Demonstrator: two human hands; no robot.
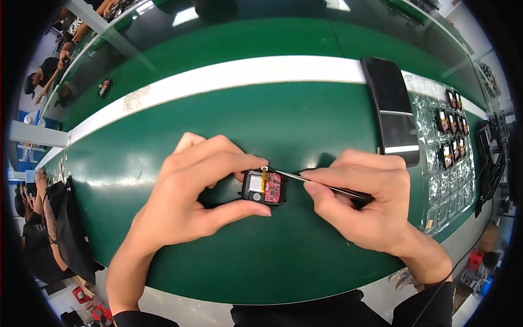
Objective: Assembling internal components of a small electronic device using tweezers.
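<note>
Hands [188, 191] hold a black device [272, 188] and tweezers [294, 176] at its edge.

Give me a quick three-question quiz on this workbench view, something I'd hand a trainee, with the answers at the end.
1. Which hand holds the thin metal tool?
2. True or false: the clear plastic tray lies on the person's right side.
3. The left hand grips an open black casing. What colour is the circuit board inside it? A) green B) red C) blue

Key: 1. The right hand. 2. True. 3. B.
</note>
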